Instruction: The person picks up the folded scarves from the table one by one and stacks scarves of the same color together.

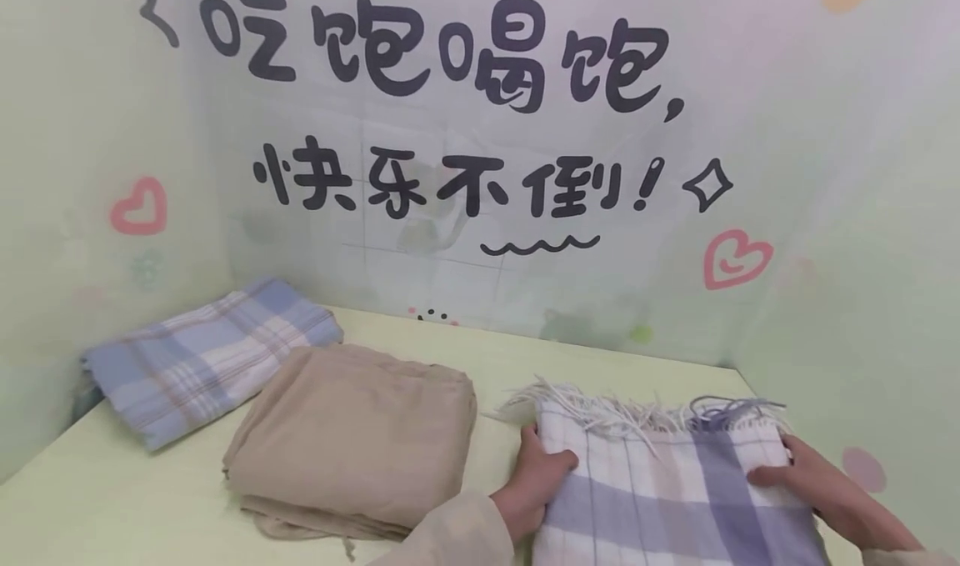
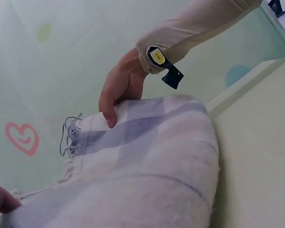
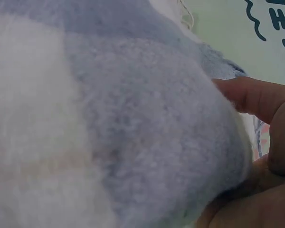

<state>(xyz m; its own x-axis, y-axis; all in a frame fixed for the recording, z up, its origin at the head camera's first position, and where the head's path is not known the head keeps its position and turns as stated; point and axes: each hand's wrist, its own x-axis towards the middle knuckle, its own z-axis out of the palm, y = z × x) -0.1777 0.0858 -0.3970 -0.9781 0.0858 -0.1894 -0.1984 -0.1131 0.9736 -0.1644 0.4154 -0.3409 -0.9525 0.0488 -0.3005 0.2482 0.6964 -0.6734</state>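
Plaid scarf point(image 1: 637, 499), fringed, folded, near the right edge of the tabletop point(image 1: 75, 499).
Left hand point(image 1: 532, 476) and right hand point(image 1: 817, 484) grip opposite sides. Probably soft, light, floppy; best held by its folded sides.

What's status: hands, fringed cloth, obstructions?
Left hand, right hand grip fringed plaid cloth at opposite sides. Cloth folded, fringe at far edge. Tan cloth to its left, apart; no obstruction visible.
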